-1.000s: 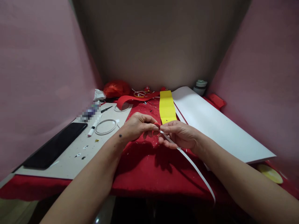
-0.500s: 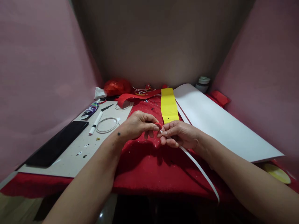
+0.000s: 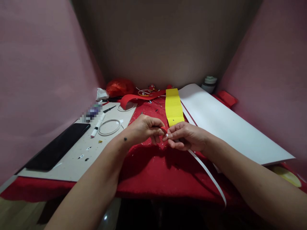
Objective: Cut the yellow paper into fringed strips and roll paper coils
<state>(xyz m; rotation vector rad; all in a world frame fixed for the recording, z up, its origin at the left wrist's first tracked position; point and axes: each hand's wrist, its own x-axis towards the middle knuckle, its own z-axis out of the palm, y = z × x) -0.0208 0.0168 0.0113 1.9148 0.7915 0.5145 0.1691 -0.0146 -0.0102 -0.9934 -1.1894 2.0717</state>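
Over the red cloth (image 3: 144, 169), my left hand (image 3: 150, 127) pinches a small red ridged paper piece (image 3: 164, 129) between thumb and fingers. Close against it, my right hand (image 3: 184, 135) is closed on a narrow white paper strip (image 3: 203, 169). One end of the strip meets the red piece at my fingertips, and the long tail curves down past the cloth's front edge. How the two join is partly hidden by my fingers. Behind my right hand lies a yellow corrugated paper band (image 3: 174, 105).
At left, a grey board (image 3: 69, 159) carries a black phone (image 3: 59, 147), a white marker (image 3: 97, 127), a cable loop (image 3: 109, 127) and small paper bits. A red corrugated strip (image 3: 141, 96) curves behind. A large white sheet (image 3: 230, 127) lies right, near a jar (image 3: 209, 84).
Both hands have shifted slightly to the right, still together. More of the red piece shows between the fingertips. The white strip's tail hangs nearly as before.
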